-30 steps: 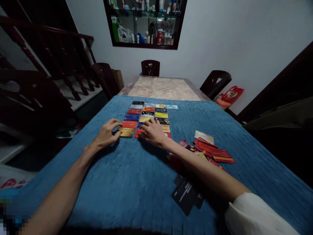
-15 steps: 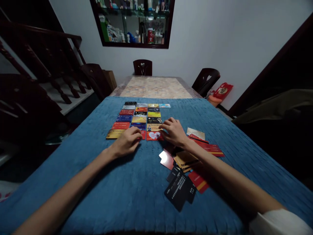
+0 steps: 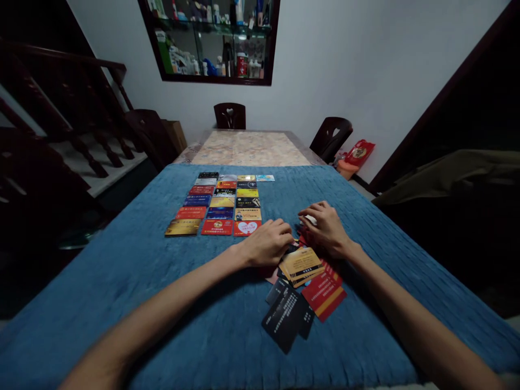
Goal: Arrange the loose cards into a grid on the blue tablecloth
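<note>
A loose pile of cards lies on the blue tablecloth [image 3: 195,303], with gold cards [image 3: 303,264] on top, dark cards [image 3: 286,314] at the near end and a red card [image 3: 323,295] beside them. My left hand [image 3: 270,242] rests at the pile's left edge, its fingers curled down and their tips hidden. On the far right side of the pile, my right hand [image 3: 327,230] has bent fingers over red cards and a pale card [image 3: 309,220]. To the left, several cards lie in neat columns, among them a red card with a white heart [image 3: 247,228].
A light blue card [image 3: 265,177] heads a further column at the far right of the rows. Beyond the cloth is the patterned tabletop [image 3: 252,147], with dark chairs [image 3: 229,116] around it. A red bag [image 3: 359,152] stands by the wall.
My left hand has moved right from the card columns to the loose pile. My right hand has left the heart card and shifted right onto the pile. The view has turned slightly.
</note>
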A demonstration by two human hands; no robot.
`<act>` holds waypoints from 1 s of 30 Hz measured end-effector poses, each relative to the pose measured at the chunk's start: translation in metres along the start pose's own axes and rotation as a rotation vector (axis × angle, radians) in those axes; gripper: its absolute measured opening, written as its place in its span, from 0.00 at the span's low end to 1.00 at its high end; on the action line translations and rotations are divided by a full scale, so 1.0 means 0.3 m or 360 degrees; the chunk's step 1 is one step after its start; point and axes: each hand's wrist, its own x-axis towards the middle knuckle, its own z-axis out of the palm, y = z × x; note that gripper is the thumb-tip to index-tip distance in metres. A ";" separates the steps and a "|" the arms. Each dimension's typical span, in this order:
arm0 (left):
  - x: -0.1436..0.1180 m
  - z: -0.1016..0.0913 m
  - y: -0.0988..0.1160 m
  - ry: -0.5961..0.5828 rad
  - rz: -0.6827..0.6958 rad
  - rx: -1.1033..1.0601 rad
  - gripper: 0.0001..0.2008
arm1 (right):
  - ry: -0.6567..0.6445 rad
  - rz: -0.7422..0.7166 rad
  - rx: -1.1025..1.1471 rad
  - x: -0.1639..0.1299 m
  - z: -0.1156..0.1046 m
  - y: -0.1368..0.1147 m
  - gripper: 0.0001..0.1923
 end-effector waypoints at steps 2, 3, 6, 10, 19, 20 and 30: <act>0.048 0.018 -0.012 -0.0061 -0.0036 -0.0035 0.09 | 0.0004 0.0046 -0.0038 -0.016 -0.017 0.034 0.09; 0.070 0.028 -0.019 -0.0082 -0.0057 -0.0052 0.09 | 0.0003 0.0071 -0.0063 -0.024 -0.024 0.049 0.09; 0.130 0.057 -0.040 -0.0117 -0.0124 -0.0108 0.10 | -0.0018 0.0160 -0.0154 -0.042 -0.035 0.088 0.10; 0.195 0.084 -0.041 -0.0177 -0.0120 -0.0192 0.11 | -0.0081 0.0268 -0.0235 -0.062 -0.038 0.129 0.11; 0.284 0.137 -0.009 -0.0324 -0.0049 -0.0205 0.10 | -0.0191 0.0300 -0.0189 -0.073 -0.042 0.135 0.12; 0.284 0.140 -0.013 -0.0344 -0.0063 -0.0218 0.10 | -0.0200 0.0300 -0.0182 -0.073 -0.042 0.132 0.12; 0.265 0.122 -0.057 -0.0353 -0.0061 -0.0197 0.08 | -0.0301 0.0277 -0.0047 -0.075 -0.040 0.092 0.12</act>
